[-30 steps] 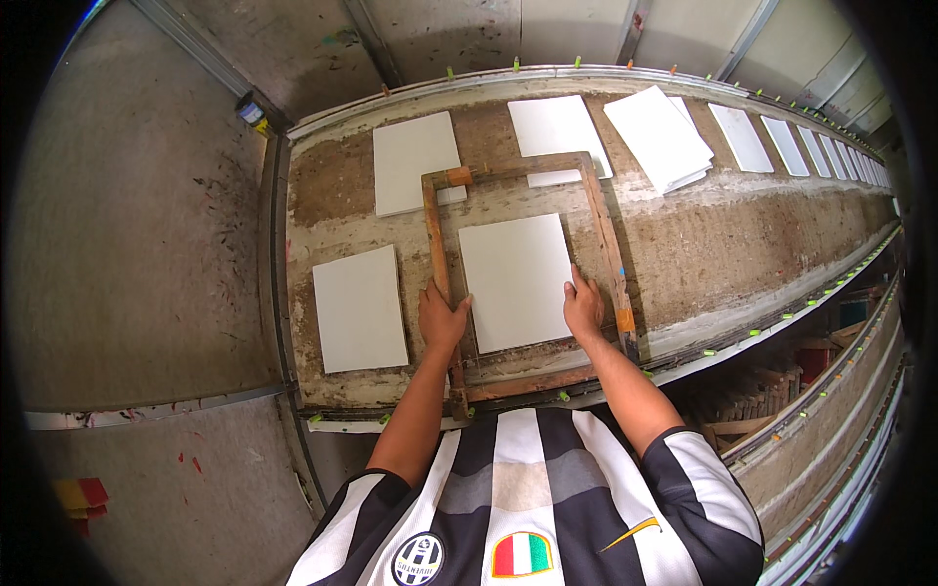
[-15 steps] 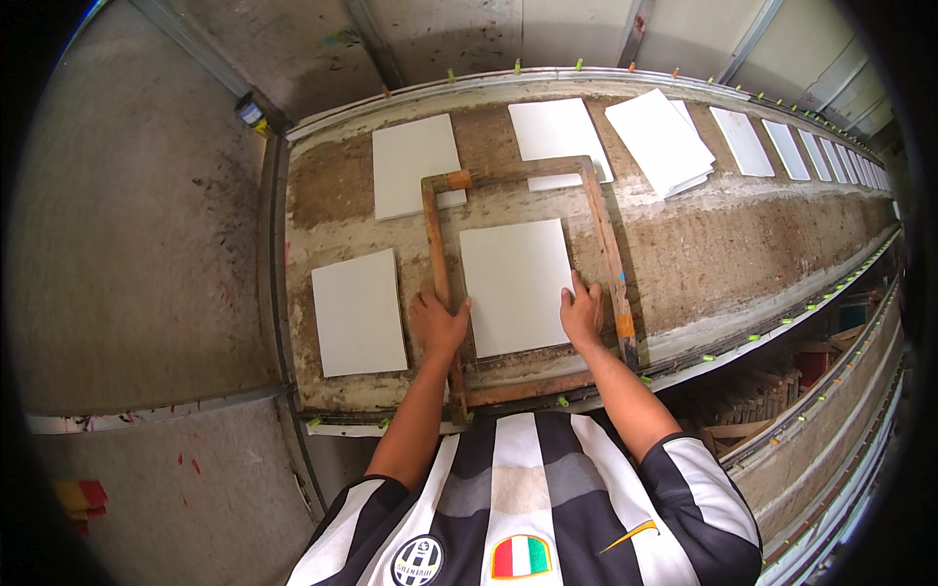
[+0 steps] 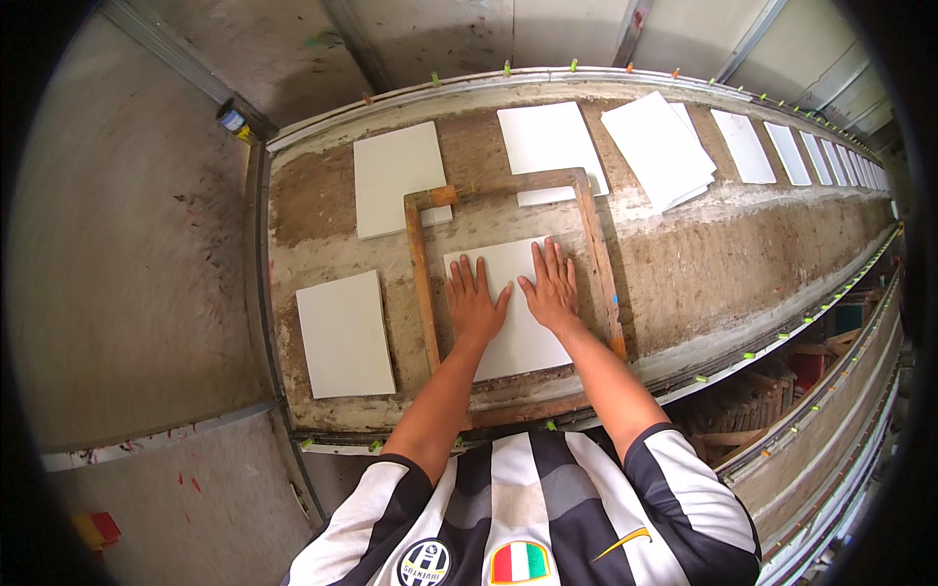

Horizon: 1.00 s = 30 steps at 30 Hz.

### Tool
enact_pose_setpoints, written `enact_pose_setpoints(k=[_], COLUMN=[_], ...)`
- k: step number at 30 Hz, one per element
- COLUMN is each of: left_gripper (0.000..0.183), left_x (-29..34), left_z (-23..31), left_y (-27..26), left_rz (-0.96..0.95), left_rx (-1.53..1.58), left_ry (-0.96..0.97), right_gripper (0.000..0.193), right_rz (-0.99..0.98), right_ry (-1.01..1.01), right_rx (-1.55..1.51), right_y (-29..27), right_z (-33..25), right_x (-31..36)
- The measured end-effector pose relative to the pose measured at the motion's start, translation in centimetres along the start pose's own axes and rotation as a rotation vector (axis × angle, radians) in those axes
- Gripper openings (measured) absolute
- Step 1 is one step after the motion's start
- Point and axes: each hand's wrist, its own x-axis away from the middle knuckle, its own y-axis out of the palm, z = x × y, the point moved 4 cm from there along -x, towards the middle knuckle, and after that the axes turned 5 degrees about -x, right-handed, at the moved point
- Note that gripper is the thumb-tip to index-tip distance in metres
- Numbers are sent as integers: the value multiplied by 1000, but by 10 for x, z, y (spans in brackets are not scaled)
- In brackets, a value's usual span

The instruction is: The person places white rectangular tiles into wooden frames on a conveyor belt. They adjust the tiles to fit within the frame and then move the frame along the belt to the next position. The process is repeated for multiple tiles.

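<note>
Both my hands lie flat on a white rectangular sheet (image 3: 513, 347) inside a wooden frame (image 3: 599, 256). My left hand (image 3: 476, 301) rests on the sheet's left part with its fingers stretched out, pointing away from me. On the right part lies my right hand (image 3: 551, 286), its fingers also straight and its thumb close to the left thumb. Neither hand grips anything. The frame surrounds the sheet on the table, and its far bar overlaps the near edges of two other white sheets. My left forearm crosses the frame's near left corner.
Left of the frame lies a white sheet (image 3: 345, 334). Farther back are another sheet (image 3: 396, 171), one more sheet (image 3: 552, 137) and a fanned stack (image 3: 657, 146). Several sheets run along the long stained table (image 3: 723, 234) to the right. Small green pegs line its edges.
Both hands have moved from the side edges of the sheet inward onto its top, and the fingers have straightened. The whole view has shifted slightly.
</note>
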Motion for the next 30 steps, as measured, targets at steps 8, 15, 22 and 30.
enact_pose_setpoints(k=[8,15,22,30], left_gripper=[86,87,89,90], left_x=[3,-1,-1,2], left_z=[-1,6,10,8], left_y=[-1,-10,-10,-10], left_rz=[-59,-77,-72,-63], left_rx=[-46,-29,-64,-122], left_ry=[-26,-56,-56,-73], right_gripper=[86,87,84,57], right_rz=[-60,-38,18,573], right_ry=[26,-41,-86,195], right_rx=[33,-3,-97,-569], right_y=[16,9,13,-91], right_z=[3,7,17,100], right_x=[-2,-46,-74,-73])
